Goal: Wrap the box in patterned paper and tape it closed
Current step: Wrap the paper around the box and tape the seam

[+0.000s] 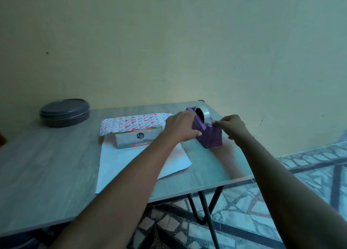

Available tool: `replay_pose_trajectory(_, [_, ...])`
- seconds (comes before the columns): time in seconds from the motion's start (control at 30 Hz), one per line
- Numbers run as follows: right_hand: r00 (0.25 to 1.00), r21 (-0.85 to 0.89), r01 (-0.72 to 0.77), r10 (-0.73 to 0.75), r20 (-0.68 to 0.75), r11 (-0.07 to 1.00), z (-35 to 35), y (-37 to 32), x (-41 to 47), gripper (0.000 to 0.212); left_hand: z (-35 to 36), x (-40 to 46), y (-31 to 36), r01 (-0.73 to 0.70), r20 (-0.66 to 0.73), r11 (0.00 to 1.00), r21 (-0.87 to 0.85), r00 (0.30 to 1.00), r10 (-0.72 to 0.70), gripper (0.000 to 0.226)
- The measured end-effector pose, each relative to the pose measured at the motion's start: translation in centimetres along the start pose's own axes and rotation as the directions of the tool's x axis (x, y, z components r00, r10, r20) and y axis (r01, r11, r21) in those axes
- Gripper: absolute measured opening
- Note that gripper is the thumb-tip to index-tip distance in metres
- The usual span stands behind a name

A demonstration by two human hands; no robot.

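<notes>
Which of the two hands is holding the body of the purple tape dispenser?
The left hand grips the purple tape dispenser by its side. The right hand instead pinches at the tape end near the dispenser's cutter.

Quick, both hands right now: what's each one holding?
Left hand: grips the purple tape dispenser, steadying it on the table.
Right hand: fingers pinch at the tape end by the dispenser's cutter.

Paper, plastic and wood-grain surfaces

Matt grey wood-grain table (47, 166); thin heart-patterned paper sheet (135, 123); printed cardboard box (138, 138); purple plastic tape dispenser (210, 136) holding glossy clear tape roll (204, 114).
</notes>
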State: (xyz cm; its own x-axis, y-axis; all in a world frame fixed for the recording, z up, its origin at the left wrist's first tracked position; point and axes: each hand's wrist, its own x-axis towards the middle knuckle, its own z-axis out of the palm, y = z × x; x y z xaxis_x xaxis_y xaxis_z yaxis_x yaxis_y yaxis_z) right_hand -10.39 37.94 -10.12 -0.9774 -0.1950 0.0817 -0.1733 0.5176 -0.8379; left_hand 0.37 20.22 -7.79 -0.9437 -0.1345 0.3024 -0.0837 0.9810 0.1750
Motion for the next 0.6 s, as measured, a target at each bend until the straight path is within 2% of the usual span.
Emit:
replay_pose_trajectory(0.07, [0.986, 0.098, -0.078, 0.063, 0.152, 0.992, -0.5, -0.2, 0.1, 0.035, 1.5, 1.5, 0.8, 0.02, 0.065, 0.998, -0.06, 0.998, -0.016, 0.09])
replay_pose_trajectory(0.17, [0.955, 0.181, -0.203, 0.153, 0.255, 0.962, -0.6, -0.4, 0.7, 0.019, 2.8, 3.6, 1.3, -0.013, 0.125, 0.998, -0.058, 0.992, 0.02, 0.123])
replay_pose_trajectory(0.27, [0.944, 0.236, -0.242, 0.172, 0.28, 0.941, -0.5, -0.3, 1.2, 0.018, 3.3, 5.2, 1.0, -0.049, 0.137, 0.999, -0.023, 0.989, 0.052, 0.125])
replay_pose_trajectory(0.43, [0.954, 0.363, -0.24, 0.149, 0.261, 0.9, 0.0, 0.0, 1.2, 0.031, 3.6, 5.7, 0.5, -0.066, 0.116, 0.996, -0.053, 0.991, 0.071, 0.124])
replay_pose_trajectory(0.53, [0.958, 0.551, -0.282, 0.197, 0.208, 0.786, 0.8, -0.6, 0.8, 0.018, 3.7, 5.8, 0.5, -0.075, 0.105, 0.996, -0.044, 0.991, 0.079, 0.122])
replay_pose_trajectory(0.6, [0.961, 0.594, -0.276, 0.233, 0.15, 0.756, 1.3, -1.0, 0.7, 0.012, 3.7, 5.9, 0.5, -0.073, 0.102, 0.996, -0.051, 0.992, 0.078, 0.122])
